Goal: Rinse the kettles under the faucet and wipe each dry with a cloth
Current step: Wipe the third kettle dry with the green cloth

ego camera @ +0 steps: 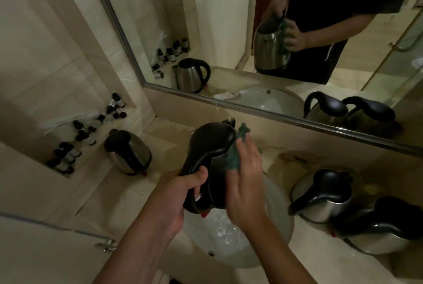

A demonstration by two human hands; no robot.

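Observation:
A steel kettle (211,144) with a black lid and handle hangs over the white sink (278,226). My left hand (183,188) is wrapped around its black handle. My right hand (245,178) presses a green cloth (235,153) flat against the kettle's right side. The faucet is hidden behind the kettle. One more steel kettle (129,152) stands on the counter to the left. Two others (322,194) (384,231) stand to the right of the sink, close together.
A wall recess at the left holds several small dark-capped bottles (80,132). A large mirror (229,32) runs along the back wall and reflects the scene. The beige counter (103,196) looks wet around the basin. A metal fitting (106,245) sits at the lower left.

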